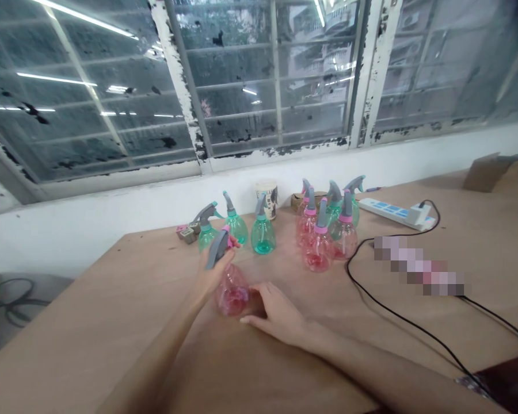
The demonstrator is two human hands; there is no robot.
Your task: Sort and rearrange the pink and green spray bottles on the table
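Observation:
My left hand (213,273) is wrapped round the neck of a pink see-through spray bottle (233,293) with a grey and pink trigger head, which leans slightly left. To its right, my right hand (278,313) has its fingers apart, with the fingertips close to the bottle's side; whether they touch it I cannot tell. Behind the held bottle are green spray bottles (263,236), one partly hidden by my left hand. A cluster of pink spray bottles (318,253) and green ones stands upright farther right.
A patterned paper cup (267,198) stands by the wall. Small blocks (187,233) lie at the back left. On the right are a white power strip (392,213) with a plug, a black cable (397,307), a blurred-out object (418,265) and a cardboard box (494,172).

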